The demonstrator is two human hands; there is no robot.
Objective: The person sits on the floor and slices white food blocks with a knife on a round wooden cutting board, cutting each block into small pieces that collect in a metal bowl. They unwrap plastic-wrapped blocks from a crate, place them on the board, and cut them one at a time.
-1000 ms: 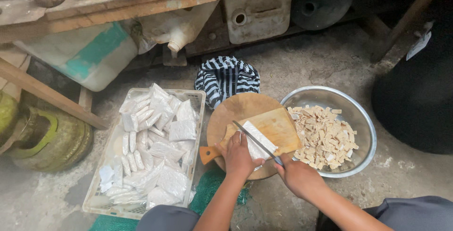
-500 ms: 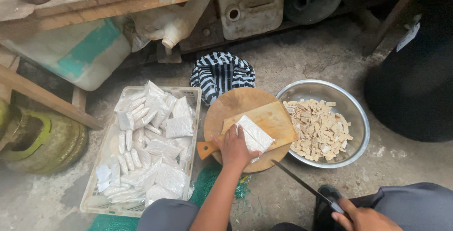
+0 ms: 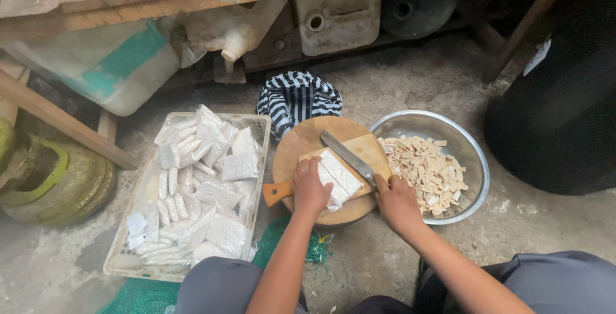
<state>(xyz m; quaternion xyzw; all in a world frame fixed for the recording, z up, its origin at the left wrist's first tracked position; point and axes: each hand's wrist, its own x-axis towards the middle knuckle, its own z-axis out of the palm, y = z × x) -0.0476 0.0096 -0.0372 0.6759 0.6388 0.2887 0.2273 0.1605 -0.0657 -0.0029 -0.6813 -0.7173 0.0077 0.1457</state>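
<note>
My left hand (image 3: 310, 187) presses down on a white wrapped block (image 3: 339, 176) lying on a small rectangular cutting board (image 3: 367, 151) with an orange handle. That board rests on a round wooden board (image 3: 304, 137). My right hand (image 3: 396, 203) grips the handle of a long knife (image 3: 347, 157), whose blade lies across the block and points up-left. Right of the boards sits a metal bowl (image 3: 468, 160) holding several pale cut pieces (image 3: 425, 173).
A white plastic crate (image 3: 260, 124) at left holds several white wrapped blocks. A striped black-and-white bag (image 3: 297, 97) stands behind the boards. Jerrycans, a green gas cylinder (image 3: 48, 179), wooden beams and a black drum (image 3: 558, 102) surround the concrete floor. Green netting lies under the crate.
My right hand swung back from low at the right up to the board, bringing the knife blade onto the white block. My left hand stayed on the block.
</note>
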